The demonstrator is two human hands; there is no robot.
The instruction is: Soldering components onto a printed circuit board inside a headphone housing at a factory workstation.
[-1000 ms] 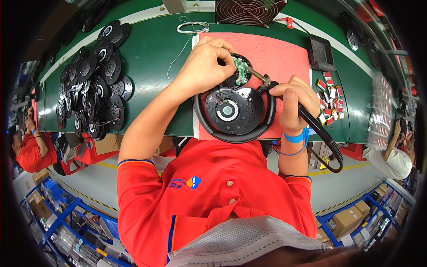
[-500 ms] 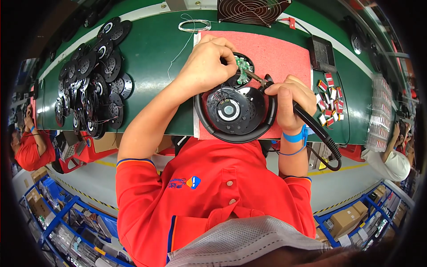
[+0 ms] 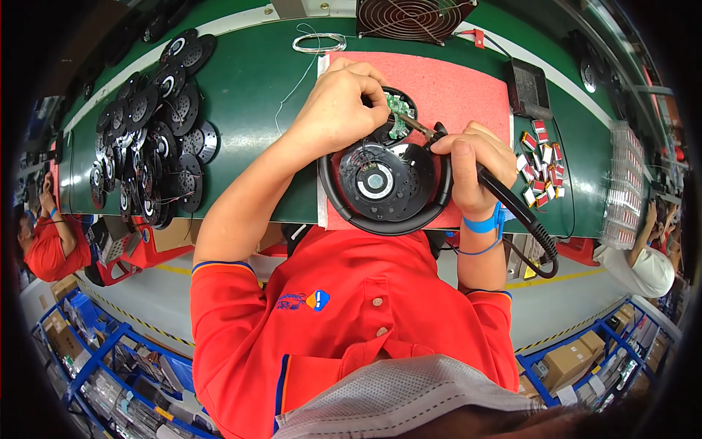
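1. Dark round speaker discs (image 3: 144,108) are lying heaped on the left of the green desk (image 3: 248,110), with a coil of silvery wire (image 3: 319,50) lying toward the far side.
2. A fan (image 3: 413,18) is standing at the far edge; a black tray (image 3: 528,88), red-and-white packs (image 3: 541,172) and stacked clear trays (image 3: 624,186) are sitting on the right.
3. The left fingers are hiding part of the green circuit board (image 3: 398,110).
4. The black headset (image 3: 387,227) is lying on the pink mat (image 3: 468,88), its headband curving toward the person; the board is sitting in its far cup, just beside the left fingertips.
5. The soldering iron (image 3: 512,201) is pointing leftward at the board; whether its tip is touching is too small to tell.
6. The left grip (image 3: 344,99) is bending palm-down toward a pinch; I cannot tell whether its fingertips are meeting or holding anything.
7. The right grip (image 3: 479,164) is closing around the iron's handle, thumb uppermost, above a blue wristband (image 3: 482,225).
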